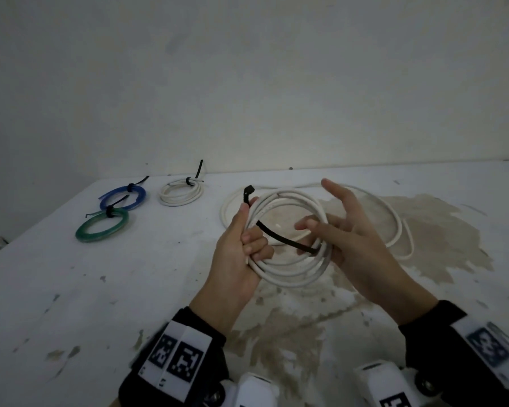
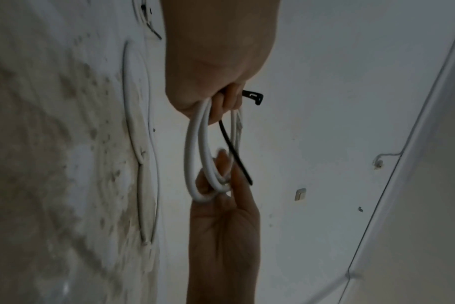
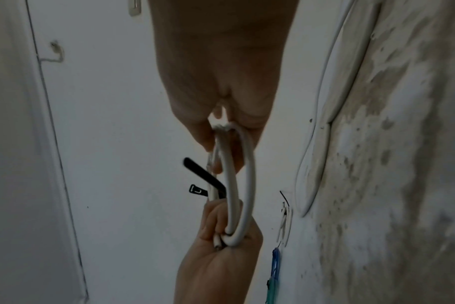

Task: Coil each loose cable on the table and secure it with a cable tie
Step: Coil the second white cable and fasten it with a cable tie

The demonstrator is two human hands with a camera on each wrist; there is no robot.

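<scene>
Risk: the white cable coil [image 1: 288, 239], held above the counter [image 1: 130, 289], may spring open if either grip slackens before the black cable tie [image 1: 279, 235] is threaded through its head. Left hand [image 1: 238, 254] clenches coil and tie together; right hand [image 1: 353, 230] pinches the opposite side, remaining fingers spread. Coil: several stiff white loops, untied.

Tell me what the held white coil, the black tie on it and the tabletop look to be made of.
White coil: matte plastic-sheathed cable; it bends into smooth loops. Black cable tie: probably nylon, a thin flat strip with a moulded head. Table: white-painted surface, possibly wood or board; paint is worn off in brown patches.
</scene>
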